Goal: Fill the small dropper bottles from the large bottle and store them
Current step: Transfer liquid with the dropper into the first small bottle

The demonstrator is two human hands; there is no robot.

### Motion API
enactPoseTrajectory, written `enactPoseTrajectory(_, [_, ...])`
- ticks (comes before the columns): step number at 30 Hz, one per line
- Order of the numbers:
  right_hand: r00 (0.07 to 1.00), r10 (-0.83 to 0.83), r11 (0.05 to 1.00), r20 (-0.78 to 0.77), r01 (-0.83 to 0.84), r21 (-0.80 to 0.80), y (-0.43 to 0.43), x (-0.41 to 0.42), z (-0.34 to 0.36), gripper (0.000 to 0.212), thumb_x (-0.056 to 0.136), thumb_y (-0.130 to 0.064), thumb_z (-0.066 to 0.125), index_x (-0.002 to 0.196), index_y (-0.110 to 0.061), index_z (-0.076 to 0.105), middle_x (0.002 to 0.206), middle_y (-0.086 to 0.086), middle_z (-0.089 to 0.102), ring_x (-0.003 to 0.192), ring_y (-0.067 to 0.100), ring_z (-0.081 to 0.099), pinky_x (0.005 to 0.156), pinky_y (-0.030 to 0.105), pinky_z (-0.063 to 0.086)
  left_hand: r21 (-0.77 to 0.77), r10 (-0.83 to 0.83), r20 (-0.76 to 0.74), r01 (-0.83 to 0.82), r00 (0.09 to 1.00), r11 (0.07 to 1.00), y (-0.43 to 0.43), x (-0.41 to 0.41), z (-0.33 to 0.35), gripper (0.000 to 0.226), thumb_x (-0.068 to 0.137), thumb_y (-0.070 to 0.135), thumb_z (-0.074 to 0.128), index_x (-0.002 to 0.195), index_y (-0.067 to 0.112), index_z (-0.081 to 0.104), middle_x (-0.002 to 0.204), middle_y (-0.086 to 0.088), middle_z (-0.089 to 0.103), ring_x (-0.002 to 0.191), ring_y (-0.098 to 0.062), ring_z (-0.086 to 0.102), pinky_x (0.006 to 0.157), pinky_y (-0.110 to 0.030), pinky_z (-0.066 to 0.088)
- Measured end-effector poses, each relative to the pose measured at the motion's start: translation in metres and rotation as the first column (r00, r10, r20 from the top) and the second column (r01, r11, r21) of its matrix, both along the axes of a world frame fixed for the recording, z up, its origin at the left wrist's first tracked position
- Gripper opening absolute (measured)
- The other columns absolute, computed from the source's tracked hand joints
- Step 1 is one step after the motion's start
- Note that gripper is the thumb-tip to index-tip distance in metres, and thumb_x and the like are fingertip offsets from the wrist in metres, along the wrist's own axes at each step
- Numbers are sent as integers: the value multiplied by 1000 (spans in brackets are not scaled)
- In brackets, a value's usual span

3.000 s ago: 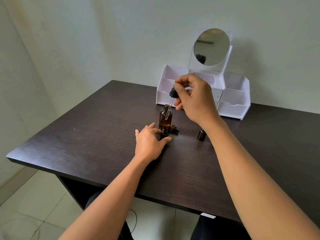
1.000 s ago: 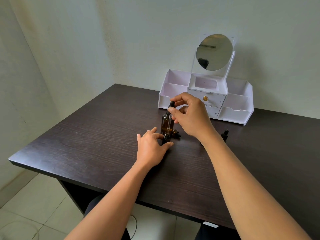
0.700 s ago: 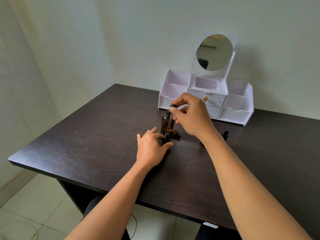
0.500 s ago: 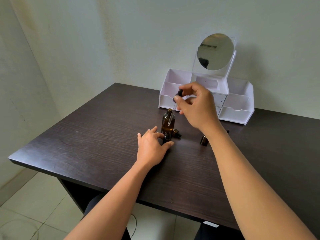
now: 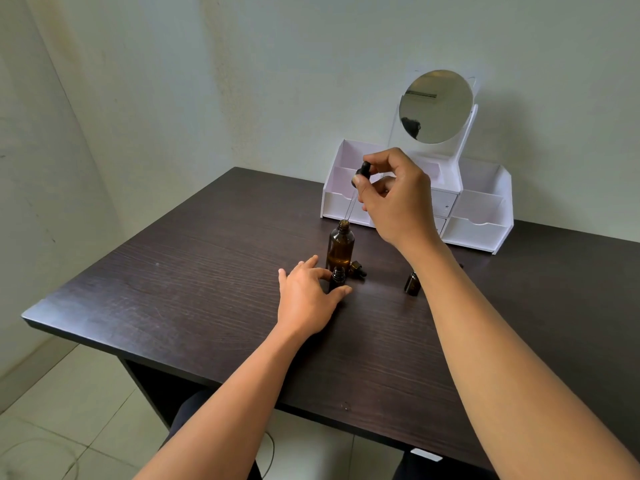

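Head view. Dark wood-grain table (image 5: 180,292) set into a room corner, with walls on the left and behind.

The right hand (image 5: 398,202) is raised above the tabletop. Its thumb and fingers pinch the black bulb of a dropper (image 5: 361,172), and the glass tube slants down to the left. The tube's tip is just over the open neck of the large bottle (image 5: 341,245); cannot tell whether it is inside. The large bottle is amber, upright, mid-table, with liquid low in it.

The left hand (image 5: 306,297) lies on the table just in front of the large bottle. Thumb and forefinger are curled round a small bottle (image 5: 337,277), which is upright with its neck open. The other fingers are spread flat.

A small dark-and-amber piece (image 5: 357,270) lies on its side just right of the small bottle; too small to name. A second small bottle (image 5: 412,283) stands further right, beside the right forearm.

A white organiser (image 5: 479,230) sits at the far edge by the back wall, its upper compartments open-topped. A round mirror (image 5: 435,106) stands above it.

The whole cluster is well back from the near edge and the left edge. Bare tabletop shows on the left, on the near side, and on the right past the second small bottle.
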State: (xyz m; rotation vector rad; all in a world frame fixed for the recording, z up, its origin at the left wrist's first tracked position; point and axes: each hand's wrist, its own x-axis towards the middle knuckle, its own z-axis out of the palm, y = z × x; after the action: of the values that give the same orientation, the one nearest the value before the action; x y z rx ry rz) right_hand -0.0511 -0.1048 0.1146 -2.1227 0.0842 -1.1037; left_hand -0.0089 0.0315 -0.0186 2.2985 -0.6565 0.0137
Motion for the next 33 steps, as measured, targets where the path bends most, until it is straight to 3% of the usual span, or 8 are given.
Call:
enactPoseTrajectory(6, [994,12,999,-111,-9,33,1,7,-9,11,93,-18,66,102,-22,63,96,-10,66,71,18,70,70,45,61,11,7,0,-7,1000,1000,0,0,0,48,84,53,69,123,27,67,158,1,33,148,-20,23,120,-52,-1])
enactPoseTrajectory(11, [986,8,998,-166,3,64,1,10,-12,8,93,-15,66,90,-22,65,86,-5,67,64,11,70,66,43,61,9,5,-5,-5,1000,1000,-1,0,1,47,83,52,70,123,27,67,158,1,32,148,-21,23,119,-52,-2])
enactPoseTrajectory(16, [984,-3,999,-177,11,44,2,13,-11,9,93,-19,67,96,-26,63,95,-7,66,74,19,72,68,44,62,11,5,1,-5,1000,1000,-1,1,0,47,84,53,69,123,27,67,158,1,32,148,-21,23,119,-52,-2])
enactPoseTrajectory(22, [977,-5,999,-215,17,51,1,17,-13,8,93,-19,66,95,-26,64,93,-6,66,66,15,71,65,38,62,8,10,8,-10,1000,1000,-1,0,-1,48,83,53,70,123,26,66,158,2,32,148,-20,23,119,-51,-3])
enactPoseTrajectory(26, [967,-2,998,-255,16,56,-1,19,-13,6,95,-17,63,94,-23,64,97,0,68,62,11,70,60,25,60,-2,13,4,-13,1000,1000,-1,0,-1,48,83,53,70,123,26,66,158,3,32,148,-20,23,119,-50,-3])
enactPoseTrajectory(30, [966,-4,998,-259,20,59,-3,21,-15,5,93,-19,65,95,-23,64,91,-5,67,60,12,71,62,31,60,-4,18,0,-18,1000,1000,-1,-1,0,48,83,52,70,123,25,66,158,3,32,148,-20,23,119,-49,-4])
enactPoseTrajectory(33, [960,-9,998,-279,25,56,-4,22,-17,3,95,-18,64,94,-21,64,95,-2,67,62,12,70,59,25,58,3,18,1,-18,1000,1000,-1,-1,0,48,83,52,70,122,26,67,158,3,32,148,-20,23,118,-50,-4])
